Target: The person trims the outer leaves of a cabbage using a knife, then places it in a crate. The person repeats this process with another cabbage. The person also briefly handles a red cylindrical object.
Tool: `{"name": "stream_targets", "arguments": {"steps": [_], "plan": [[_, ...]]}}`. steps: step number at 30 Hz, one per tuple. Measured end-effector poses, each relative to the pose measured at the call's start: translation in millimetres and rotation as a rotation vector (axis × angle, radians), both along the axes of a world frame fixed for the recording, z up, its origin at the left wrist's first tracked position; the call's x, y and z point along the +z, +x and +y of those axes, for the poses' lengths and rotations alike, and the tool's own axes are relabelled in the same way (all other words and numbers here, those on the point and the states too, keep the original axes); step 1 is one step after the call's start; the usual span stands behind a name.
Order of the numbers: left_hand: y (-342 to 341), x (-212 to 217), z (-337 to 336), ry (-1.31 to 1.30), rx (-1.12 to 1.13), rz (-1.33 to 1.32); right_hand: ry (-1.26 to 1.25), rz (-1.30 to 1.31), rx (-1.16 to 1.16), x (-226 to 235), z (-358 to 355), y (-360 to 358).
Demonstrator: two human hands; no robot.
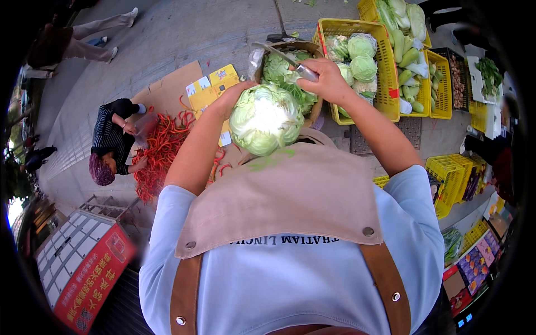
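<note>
A pale green cabbage (pixel 245 131) is held up in front of my apron, its white middle bright with glare. My left hand (pixel 236 96) is closed on its left side, with the fingertips partly hidden behind it. In my right hand (pixel 326 79) is a knife (pixel 306 72), gripped by its metal handle. The blade points up and left, above the cabbage and apart from it. Just beyond both hands stands a container lined with brown material, filled with loose green cabbage leaves (pixel 276 70).
A yellow crate (pixel 391 89) of cabbages stands close to my right forearm; more crates of vegetables lie further right. To the left, a person (pixel 111 137) crouches at a heap of red chili peppers (pixel 162 151) on cardboard. A broom (pixel 283 34) stands beyond the container.
</note>
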State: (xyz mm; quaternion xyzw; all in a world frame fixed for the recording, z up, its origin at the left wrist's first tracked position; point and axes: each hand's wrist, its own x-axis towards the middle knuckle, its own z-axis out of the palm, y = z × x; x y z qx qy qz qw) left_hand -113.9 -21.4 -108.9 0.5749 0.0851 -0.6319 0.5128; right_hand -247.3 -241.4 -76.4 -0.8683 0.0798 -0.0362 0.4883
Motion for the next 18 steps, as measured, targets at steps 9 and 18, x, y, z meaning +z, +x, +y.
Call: {"name": "stream_targets", "arguments": {"steps": [9,18], "plan": [[8.2,-54.4,9.6,-0.097,0.004,0.079,0.011,-0.416,0.149,-13.9,47.9,-25.7],[8.5,-2.5,-31.8,-0.160,-0.184,-0.048,-0.249,-0.357,0.170,22.8,27.3,-34.6]]}}
